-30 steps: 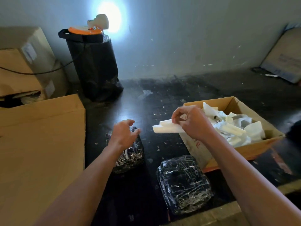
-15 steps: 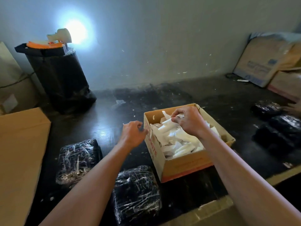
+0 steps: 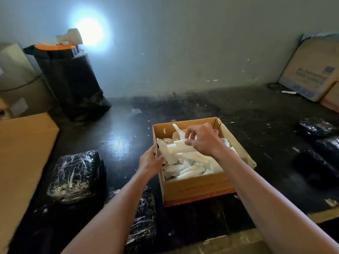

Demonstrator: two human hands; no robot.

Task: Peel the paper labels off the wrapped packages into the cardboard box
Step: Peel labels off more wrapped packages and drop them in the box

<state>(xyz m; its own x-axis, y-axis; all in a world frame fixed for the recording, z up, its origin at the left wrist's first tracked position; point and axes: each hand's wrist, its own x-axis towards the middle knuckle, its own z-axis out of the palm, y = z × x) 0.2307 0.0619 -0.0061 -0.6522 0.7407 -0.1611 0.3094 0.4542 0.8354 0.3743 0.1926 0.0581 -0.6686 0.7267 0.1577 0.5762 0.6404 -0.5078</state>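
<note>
At the far left I see stacked cardboard cartons (image 3: 16,85) against the wall, with a flat cardboard sheet (image 3: 23,154) lying nearer on the dark floor (image 3: 128,129). Beside the cartons stands a black bin (image 3: 71,83) with an orange lid and something white on top, lit by a bright glare on the wall behind it. Nearer, just right of the sheet, a wrapped package (image 3: 76,176) in black film and clear plastic sits on the floor, and a second wrapped package (image 3: 141,217) lies near it, partly hidden under my left forearm.

My left hand (image 3: 149,163) rests at the left rim of the cardboard box (image 3: 198,187), fingers (image 3: 158,159) curled against the rim; I cannot tell if they really clamp it. The box stands open on the floor in the middle, filled with white paper labels (image 3: 189,167). My right hand (image 3: 201,140) hovers over the box, its fingertips (image 3: 188,143) pinched on a rolled white label strip (image 3: 180,146) that lies across the heap inside.

Further right, more dark wrapped packages (image 3: 319,142) lie on the floor, well apart from the box. At the far right, flattened printed cartons (image 3: 311,70) lean against the wall.
</note>
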